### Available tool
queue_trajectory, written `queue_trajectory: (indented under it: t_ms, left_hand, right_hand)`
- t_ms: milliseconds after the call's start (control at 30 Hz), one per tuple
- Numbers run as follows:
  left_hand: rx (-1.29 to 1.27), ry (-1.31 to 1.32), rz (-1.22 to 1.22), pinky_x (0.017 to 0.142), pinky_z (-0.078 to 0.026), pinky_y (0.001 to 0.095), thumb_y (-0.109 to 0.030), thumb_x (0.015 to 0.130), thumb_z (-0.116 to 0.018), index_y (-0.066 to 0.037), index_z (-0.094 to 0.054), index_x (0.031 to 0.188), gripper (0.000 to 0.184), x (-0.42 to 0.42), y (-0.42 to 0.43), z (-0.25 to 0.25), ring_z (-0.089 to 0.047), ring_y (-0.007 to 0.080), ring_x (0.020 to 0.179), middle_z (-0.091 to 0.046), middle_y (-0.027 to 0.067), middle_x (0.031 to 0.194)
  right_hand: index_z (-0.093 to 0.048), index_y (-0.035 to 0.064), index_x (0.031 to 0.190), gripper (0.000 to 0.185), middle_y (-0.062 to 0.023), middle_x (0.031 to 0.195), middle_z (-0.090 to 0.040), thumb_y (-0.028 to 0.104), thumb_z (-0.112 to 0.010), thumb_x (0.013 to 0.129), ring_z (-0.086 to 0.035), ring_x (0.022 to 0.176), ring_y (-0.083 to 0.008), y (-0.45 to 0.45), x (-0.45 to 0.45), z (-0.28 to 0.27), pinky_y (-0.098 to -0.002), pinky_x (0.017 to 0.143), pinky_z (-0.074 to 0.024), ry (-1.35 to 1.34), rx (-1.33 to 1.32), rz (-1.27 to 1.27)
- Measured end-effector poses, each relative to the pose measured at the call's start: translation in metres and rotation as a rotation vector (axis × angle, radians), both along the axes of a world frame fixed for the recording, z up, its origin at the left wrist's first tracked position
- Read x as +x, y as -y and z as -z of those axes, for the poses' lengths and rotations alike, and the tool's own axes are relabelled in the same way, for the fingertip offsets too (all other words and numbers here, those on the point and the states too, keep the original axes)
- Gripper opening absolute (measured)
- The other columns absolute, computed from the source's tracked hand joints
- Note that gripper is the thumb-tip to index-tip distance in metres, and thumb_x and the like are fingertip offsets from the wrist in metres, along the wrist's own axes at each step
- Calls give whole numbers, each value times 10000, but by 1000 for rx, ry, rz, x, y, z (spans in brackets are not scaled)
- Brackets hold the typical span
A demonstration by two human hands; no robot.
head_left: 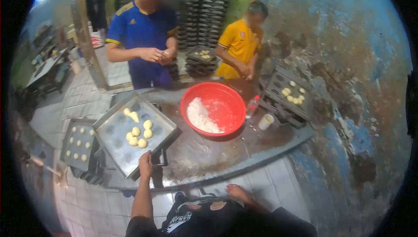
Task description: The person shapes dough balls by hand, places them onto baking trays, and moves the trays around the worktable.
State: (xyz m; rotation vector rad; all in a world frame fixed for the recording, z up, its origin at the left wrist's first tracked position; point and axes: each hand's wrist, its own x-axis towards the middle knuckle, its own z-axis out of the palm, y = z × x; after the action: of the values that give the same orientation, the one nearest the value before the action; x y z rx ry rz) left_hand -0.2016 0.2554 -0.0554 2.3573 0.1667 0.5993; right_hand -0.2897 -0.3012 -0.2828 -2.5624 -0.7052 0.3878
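My left hand (146, 166) is closed on the near corner of a square metal tray (114, 143), beside its handle. Several pale yellow dough balls (147, 124) and one longer dough piece lie loosely on that tray. My right hand (237, 191) is low in front of my body, apart from the table, with nothing seen in it; its fingers look loosely stretched. To the right of the tray, a red basin (235, 110) stands on the table (200, 158), with a white floury mass (201, 117) along its left side.
A bottle (252, 106) and a cup (266, 122) stand right of the basin. Stacked trays with dough balls are at right (278, 80) and left (77, 143). Two people, in blue (148, 36) and yellow (239, 41) shirts, stand across the table, hands near their chests or waists.
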Motion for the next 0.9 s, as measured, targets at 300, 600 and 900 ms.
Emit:
queue_trajectory:
  t_ms: [300, 600, 900]
  left_hand:
    - [83, -296, -310, 964, -492, 479, -234, 975, -581, -21, -707, 1166, 313, -47, -23, 4, -643, 408, 1078, -696, 241, 1108]
    - [-1, -366, -356, 872, -515, 498, -408, 973, -570, -58, -736, 994, 389, -26, -32, -20, -653, 393, 987, -703, 192, 1008]
    - [-355, -155, -312, 883, -516, 463, -314, 978, -582, -11, -706, 1104, 351, -10, -37, -42, -663, 407, 1004, -698, 227, 1077]
  right_hand:
    - [-676, 36, 1223, 391, -176, 1243, -684, 325, -626, 964, -633, 1166, -332, -44, 53, -65, -415, 1001, -499, -196, 133, -14]
    - [-640, 48, 880, 264, -1, 779, -609, 267, -582, 1017, -522, 649, -79, -284, 221, -326, -267, 613, -467, -618, 247, -220]
    - [-671, -27, 1029, 579, -290, 1053, -669, 537, -644, 899, -625, 1047, -448, -511, 329, -185, -532, 894, -484, 122, 184, -39]
